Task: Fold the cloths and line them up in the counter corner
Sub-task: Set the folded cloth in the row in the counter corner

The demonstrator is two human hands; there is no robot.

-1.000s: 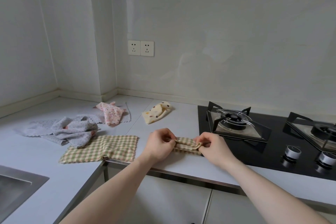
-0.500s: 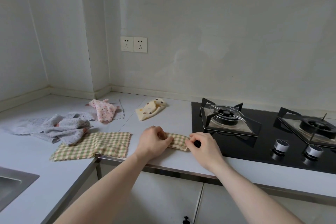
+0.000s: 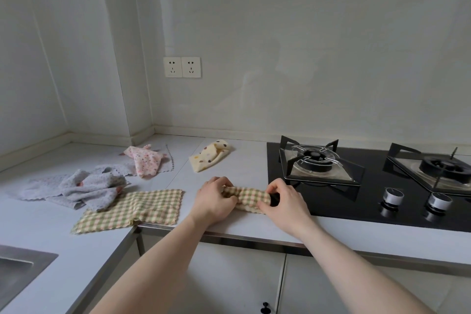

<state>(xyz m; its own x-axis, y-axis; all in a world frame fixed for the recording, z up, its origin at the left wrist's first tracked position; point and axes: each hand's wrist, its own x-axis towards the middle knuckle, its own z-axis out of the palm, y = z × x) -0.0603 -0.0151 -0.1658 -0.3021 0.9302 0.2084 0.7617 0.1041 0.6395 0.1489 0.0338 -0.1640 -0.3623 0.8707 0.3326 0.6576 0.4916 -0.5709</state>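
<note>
Black hob (image 3: 331, 201) beside right hand (image 3: 285, 199)

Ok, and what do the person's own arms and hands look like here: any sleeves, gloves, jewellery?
Both forearms are bare up to the bottom edge of the frame, with no sleeve in view. The left hand and right hand wear no gloves, and no watch, bracelet or ring shows on the visible sides.

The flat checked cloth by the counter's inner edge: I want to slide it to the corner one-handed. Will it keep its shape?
Probably not. The flat checked cloth looks thin and limp, with wavy edges, so a push would likely bunch it. Its near edge seems to overhang the counter slightly, so it might droop or slip off. Lifted, it should be light and floppy, like the crumpled grey cloth.
</note>
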